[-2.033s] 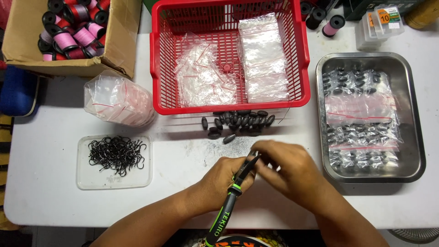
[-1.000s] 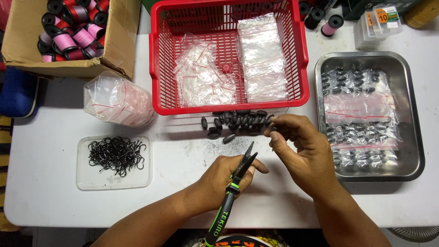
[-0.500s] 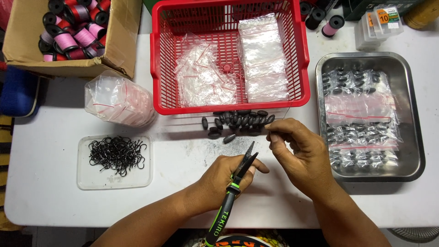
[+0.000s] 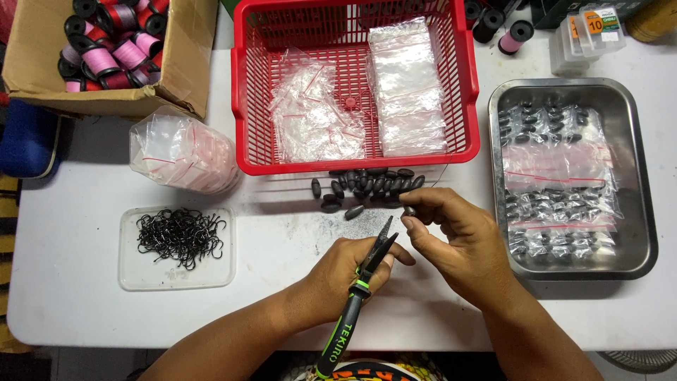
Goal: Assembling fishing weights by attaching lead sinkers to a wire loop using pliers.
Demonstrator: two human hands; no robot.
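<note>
Pliers with black-and-green handles [image 4: 356, 293] sit gripped in the left hand [image 4: 345, 271] — jaws slightly parted; the right hand [image 4: 458, 243] pinches a small dark oval sinker [image 4: 409, 210] between closed fingers above the white worktop [image 4: 282, 240], near the loose sinker pile [image 4: 367, 187].

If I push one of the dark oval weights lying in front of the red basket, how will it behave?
The dark oval weights look like smooth, rounded metal, so one would probably roll or skid on the white table rather than stay put. It is likely heavy for its size. The right hand pinches one between its fingertips, so it seems rigid, though perhaps slippery.
</note>
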